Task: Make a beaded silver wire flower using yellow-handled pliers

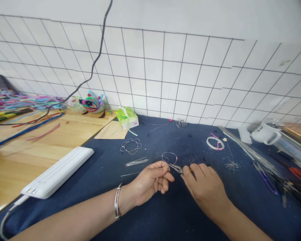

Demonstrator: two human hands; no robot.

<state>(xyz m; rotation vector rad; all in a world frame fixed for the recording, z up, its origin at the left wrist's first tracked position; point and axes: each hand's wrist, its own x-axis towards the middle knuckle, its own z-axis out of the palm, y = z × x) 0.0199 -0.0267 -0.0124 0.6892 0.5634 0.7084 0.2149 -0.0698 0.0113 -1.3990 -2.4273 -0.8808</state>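
Note:
Thumb and index finger of my left hand (152, 180) pinch a thin wire ring (176, 156) with small pink spots, which stands up beyond the fingertips. My right hand (205, 187) is wrapped round a pair of pliers (176, 168), whose metal jaws point left and meet the wire beside my left fingertips. Whether the jaws are closed is too small to tell. A flower-shaped wire piece (130, 146) lies on the dark blue cloth (180, 214) to the upper left, with straight wire pieces (136, 162) below it.
A white power strip (59, 172) lies at the left, near pipe cleaners (27, 100). A green and white packet (127, 117) is near the wall. To the right are a tape-like ring (215, 143), long wires (251, 150), purple-handled scissors (267, 180) and a white mug (266, 132).

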